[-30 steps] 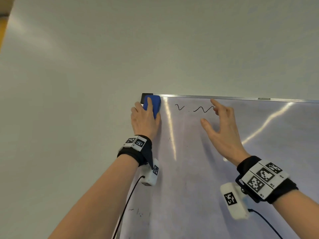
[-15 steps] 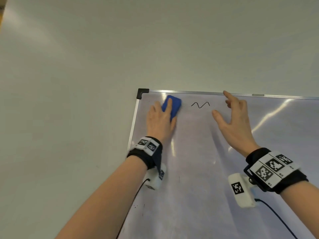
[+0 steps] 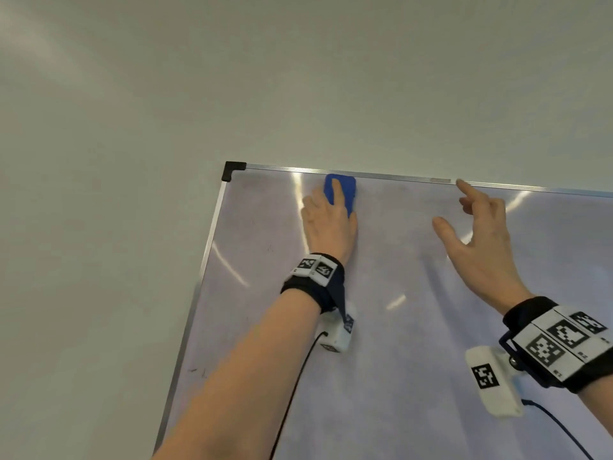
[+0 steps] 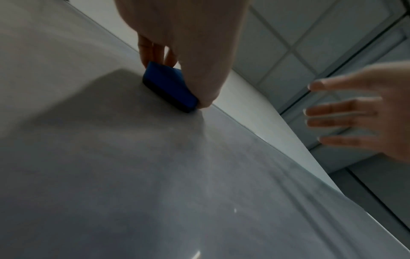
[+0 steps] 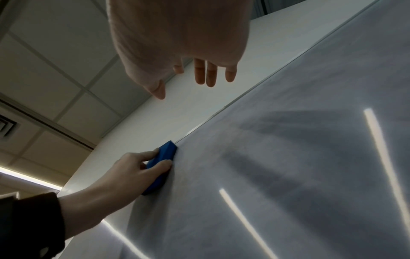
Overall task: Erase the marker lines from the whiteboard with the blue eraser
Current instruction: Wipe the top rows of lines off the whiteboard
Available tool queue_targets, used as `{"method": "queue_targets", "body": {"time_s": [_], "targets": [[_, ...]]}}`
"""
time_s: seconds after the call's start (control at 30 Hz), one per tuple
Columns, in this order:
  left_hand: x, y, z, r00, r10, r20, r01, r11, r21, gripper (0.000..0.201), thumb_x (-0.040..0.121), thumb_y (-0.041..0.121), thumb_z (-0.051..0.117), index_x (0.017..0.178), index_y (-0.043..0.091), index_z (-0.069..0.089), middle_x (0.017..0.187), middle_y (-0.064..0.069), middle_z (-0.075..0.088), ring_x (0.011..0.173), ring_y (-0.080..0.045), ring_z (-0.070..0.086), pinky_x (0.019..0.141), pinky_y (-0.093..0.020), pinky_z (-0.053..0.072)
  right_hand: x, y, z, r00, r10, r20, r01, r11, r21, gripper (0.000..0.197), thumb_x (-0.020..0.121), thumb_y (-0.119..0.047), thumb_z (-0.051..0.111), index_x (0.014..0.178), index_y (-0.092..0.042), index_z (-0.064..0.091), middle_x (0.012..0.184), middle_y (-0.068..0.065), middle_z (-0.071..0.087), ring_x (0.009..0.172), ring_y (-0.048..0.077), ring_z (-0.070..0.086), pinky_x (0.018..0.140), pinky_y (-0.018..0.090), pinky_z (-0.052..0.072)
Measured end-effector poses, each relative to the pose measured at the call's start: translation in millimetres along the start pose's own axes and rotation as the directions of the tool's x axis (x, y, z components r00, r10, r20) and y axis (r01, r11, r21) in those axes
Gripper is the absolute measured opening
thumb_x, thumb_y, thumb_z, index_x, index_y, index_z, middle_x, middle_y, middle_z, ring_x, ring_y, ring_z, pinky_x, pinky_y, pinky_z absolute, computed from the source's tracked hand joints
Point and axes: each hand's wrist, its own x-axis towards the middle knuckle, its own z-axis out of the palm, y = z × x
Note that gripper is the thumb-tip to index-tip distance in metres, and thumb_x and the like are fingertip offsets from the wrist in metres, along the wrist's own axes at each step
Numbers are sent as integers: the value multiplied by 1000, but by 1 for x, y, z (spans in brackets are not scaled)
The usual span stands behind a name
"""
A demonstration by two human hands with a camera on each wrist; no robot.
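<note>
The whiteboard (image 3: 381, 327) hangs on a pale wall, and its black top-left corner cap shows in the head view. My left hand (image 3: 328, 220) grips the blue eraser (image 3: 345, 190) and presses it flat on the board just under the top frame; the eraser (image 4: 170, 85) sits between thumb and fingers in the left wrist view, and the eraser (image 5: 162, 161) shows in the right wrist view too. My right hand (image 3: 477, 234) hovers to the right with spread straight fingers, its index tip at the top frame. I see no marker line near the eraser.
The aluminium top frame (image 3: 398, 176) runs right from the corner cap (image 3: 232, 170). Small dark specks (image 3: 197, 370) mark the board's lower left. Bare wall (image 3: 132, 161) lies above and left. Ceiling tiles (image 5: 44, 70) show in the wrist views.
My left hand has slid the eraser rightward along the top edge, from the corner across the small tick and the wavy line; both marks are gone. My right hand shifted right and up.
</note>
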Motion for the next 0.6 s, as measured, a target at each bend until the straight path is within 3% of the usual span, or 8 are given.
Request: {"method": "queue_targets", "body": {"time_s": [0.1,0.23,0.3,0.37,0.47,0.6], "targets": [[-13,32,-1,991,120,53,-120,993,-2,66,95,41,44,149,13,21,129,-18,42,107,-33,44,87,-37,36,1,2,-12,1000,17,-10,-17,1000,-5,59,91,-28,56,144,-30,30,128,3,34,119,7,40,101,41,40],[-16,17,-5,971,239,20,-240,970,43,68,74,46,70,132,15,54,98,-13,57,75,-26,52,61,-30,39,1,0,-18,1000,8,-6,-8,1000,2,58,92,-26,56,144,-28,30,128,4,34,121,10,40,102,29,32],[-15,-4,-7,969,238,68,-242,968,63,67,85,44,59,143,15,39,109,-16,51,85,-29,50,69,-34,38,1,0,-19,1000,6,-2,-6,1000,7,58,92,-26,56,143,-28,30,126,1,33,122,12,40,102,28,30],[-13,-31,-8,987,152,54,-154,988,33,65,94,42,46,149,15,23,117,-18,43,96,-31,44,79,-37,35,-1,1,-21,1000,6,7,-6,1000,4,58,91,-27,56,143,-30,30,123,-3,32,122,11,40,102,30,32],[-8,-63,-9,1000,-2,-27,3,999,39,65,95,43,42,149,14,21,114,-18,42,98,-31,42,85,-38,34,-6,5,-33,1000,11,18,-10,1000,-4,58,91,-27,56,143,-29,30,123,-5,31,122,9,40,99,26,31],[-3,-45,-7,980,-197,-9,198,980,12,65,97,44,38,150,14,16,121,-19,40,102,-33,41,89,-38,34,-14,13,-49,1000,17,13,-17,999,-28,59,91,-27,57,143,-30,30,121,-6,31,122,9,40,98,28,32]]}}
